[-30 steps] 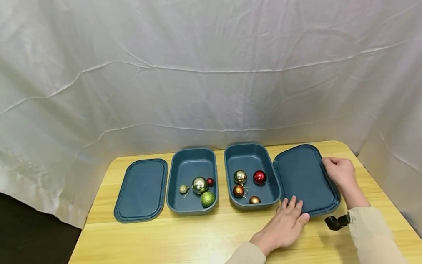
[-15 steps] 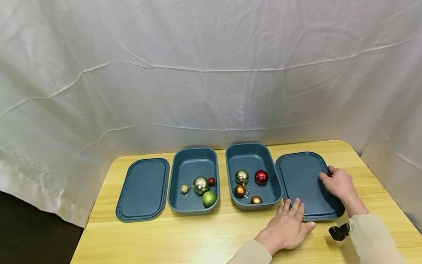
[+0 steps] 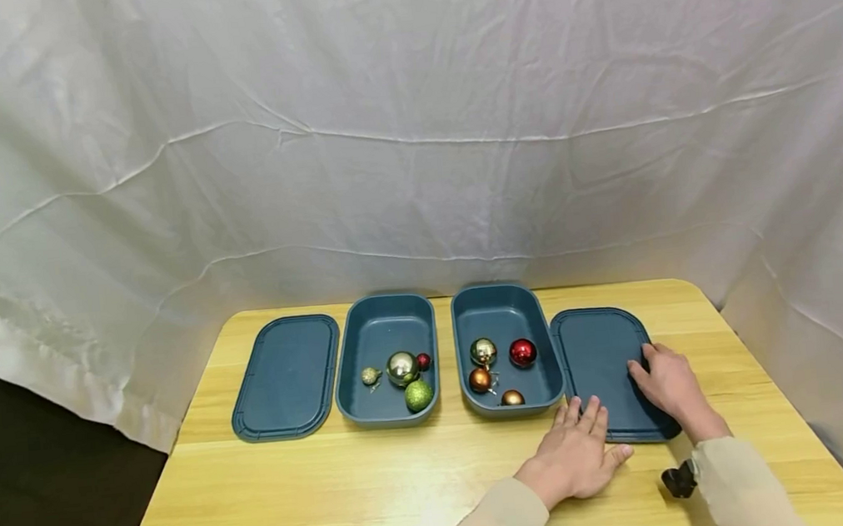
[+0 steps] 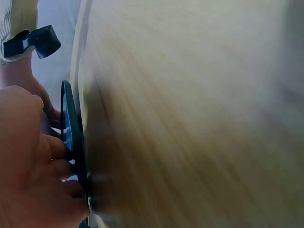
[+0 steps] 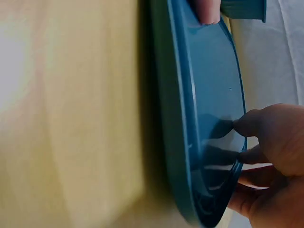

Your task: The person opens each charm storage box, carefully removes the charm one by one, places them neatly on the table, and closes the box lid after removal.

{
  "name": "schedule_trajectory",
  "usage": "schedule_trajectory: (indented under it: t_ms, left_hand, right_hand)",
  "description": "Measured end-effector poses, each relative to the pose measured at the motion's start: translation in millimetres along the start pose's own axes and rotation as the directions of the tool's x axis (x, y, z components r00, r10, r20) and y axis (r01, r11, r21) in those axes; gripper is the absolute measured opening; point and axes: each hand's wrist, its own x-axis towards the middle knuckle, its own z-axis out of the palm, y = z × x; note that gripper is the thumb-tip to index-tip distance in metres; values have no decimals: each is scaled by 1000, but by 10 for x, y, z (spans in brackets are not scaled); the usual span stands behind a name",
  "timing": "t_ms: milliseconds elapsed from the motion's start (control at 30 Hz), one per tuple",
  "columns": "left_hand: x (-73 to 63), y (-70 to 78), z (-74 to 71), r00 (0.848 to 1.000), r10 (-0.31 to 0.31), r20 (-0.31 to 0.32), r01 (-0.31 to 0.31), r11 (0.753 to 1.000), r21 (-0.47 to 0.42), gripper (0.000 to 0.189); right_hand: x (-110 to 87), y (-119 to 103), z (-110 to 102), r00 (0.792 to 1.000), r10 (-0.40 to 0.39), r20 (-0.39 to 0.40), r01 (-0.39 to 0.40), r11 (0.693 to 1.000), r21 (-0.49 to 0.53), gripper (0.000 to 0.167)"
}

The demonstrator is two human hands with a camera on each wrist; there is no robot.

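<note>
My left hand [image 3: 575, 452] lies with its fingers spread at the near left corner of the right-hand blue lid [image 3: 603, 356], its fingertips touching the rim. My right hand [image 3: 671, 379] is at the lid's right edge. In the right wrist view its thumb [image 5: 249, 122] rests over the rim and the other fingers bend against the outer edge. Beside this lid stands an uncovered blue box [image 3: 495, 294] with a red bauble [image 3: 523, 353], a gold bauble [image 3: 484, 351] and copper-coloured ones. The left wrist view shows the lid [image 4: 71, 118] edge-on past my knuckles.
Another uncovered blue box [image 3: 380, 310] holds a shiny silvery bauble [image 3: 403, 368], a glittery green bauble [image 3: 419, 395] and smaller ones. A second blue lid [image 3: 286, 377] lies flat to its left. Pale cloth [image 3: 416, 197] hangs behind the wooden table [image 3: 322, 497].
The right-hand lid, tilted with its right side raised a second ago, has come down flat. My right hand has lowered and moved nearer with it; the left hand has barely shifted.
</note>
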Motion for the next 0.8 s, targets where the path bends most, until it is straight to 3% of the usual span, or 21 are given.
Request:
schedule_trajectory:
  t_ms: [433, 800]
  left_hand:
    - [-16, 18, 34, 999, -14, -29, 15, 999, 28, 72]
    - [19, 106, 100, 998, -50, -37, 56, 982, 181, 62]
  right_hand:
    - [-270, -92, 81, 986, -164, -5, 163, 983, -84, 60]
    - [-478, -111, 196, 983, -181, 11, 181, 983, 20, 61]
